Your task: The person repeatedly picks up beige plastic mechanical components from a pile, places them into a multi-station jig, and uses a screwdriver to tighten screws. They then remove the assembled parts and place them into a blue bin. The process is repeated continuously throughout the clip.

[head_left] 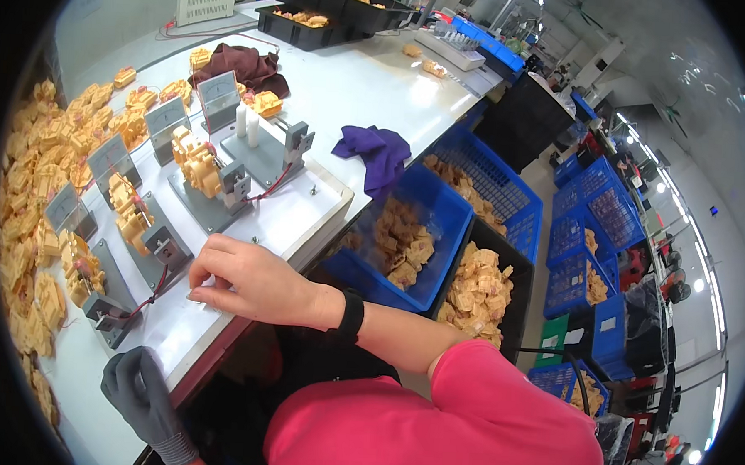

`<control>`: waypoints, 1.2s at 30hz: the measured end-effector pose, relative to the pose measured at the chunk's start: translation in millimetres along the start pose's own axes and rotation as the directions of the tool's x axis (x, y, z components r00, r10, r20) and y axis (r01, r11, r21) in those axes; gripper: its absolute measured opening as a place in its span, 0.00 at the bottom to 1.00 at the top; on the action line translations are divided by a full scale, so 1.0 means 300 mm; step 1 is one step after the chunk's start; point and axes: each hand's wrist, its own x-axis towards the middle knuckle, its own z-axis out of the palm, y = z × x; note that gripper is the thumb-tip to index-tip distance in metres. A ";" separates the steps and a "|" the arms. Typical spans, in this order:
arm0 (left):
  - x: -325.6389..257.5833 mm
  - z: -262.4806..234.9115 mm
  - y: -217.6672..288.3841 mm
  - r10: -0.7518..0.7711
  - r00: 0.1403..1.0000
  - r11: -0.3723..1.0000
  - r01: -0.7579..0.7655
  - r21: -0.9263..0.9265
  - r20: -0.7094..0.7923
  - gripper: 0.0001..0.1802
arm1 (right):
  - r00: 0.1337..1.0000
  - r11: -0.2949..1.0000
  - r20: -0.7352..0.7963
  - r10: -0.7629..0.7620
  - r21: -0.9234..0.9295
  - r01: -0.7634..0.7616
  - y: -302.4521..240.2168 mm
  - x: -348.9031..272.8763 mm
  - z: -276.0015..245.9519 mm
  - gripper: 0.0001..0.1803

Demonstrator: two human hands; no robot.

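Observation:
My bare right hand (233, 280) hovers over the front edge of the white work board (265, 228), thumb and fingers pinched together. A tiny pale thing shows at the fingertips, too small to name. My left hand (142, 397), in a grey glove, rests by the table's front edge with fingers loosely bent and nothing visible in it. Ahead stand grey test fixtures (128, 305), several with a yellow plastic part (130, 209) mounted upright. Behind each is an analog panel meter (111, 161). The fixture (263, 157) furthest right carries two white posts and no yellow part.
Loose yellow parts (36, 218) are heaped along the left. A brown cloth (242, 67) and purple cloth (374, 154) lie on the table (354, 74). Black trays (294, 31) stand at the back. Blue crates (450, 252) and a black bin (515, 309) of parts stand at right.

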 end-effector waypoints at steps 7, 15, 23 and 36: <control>-0.001 0.003 -0.001 0.036 0.999 0.999 -0.036 0.002 -0.031 0.08 | 1.000 1.000 -0.017 -0.007 -0.006 0.007 -0.006 -0.003 0.000 0.07; 0.000 -0.003 0.004 0.020 1.000 1.000 -0.020 0.012 -0.015 0.08 | 0.999 1.000 -0.030 -0.014 0.004 0.014 -0.008 -0.006 0.003 0.07; -0.001 -0.003 -0.001 0.025 1.000 1.000 -0.025 0.000 -0.004 0.09 | 0.999 0.999 -0.033 -0.027 0.016 0.027 0.000 -0.009 0.005 0.06; -0.001 -0.001 -0.019 0.019 1.000 1.000 -0.018 0.025 -0.009 0.09 | 1.000 1.000 -0.016 -0.023 0.006 0.023 -0.005 -0.008 0.002 0.06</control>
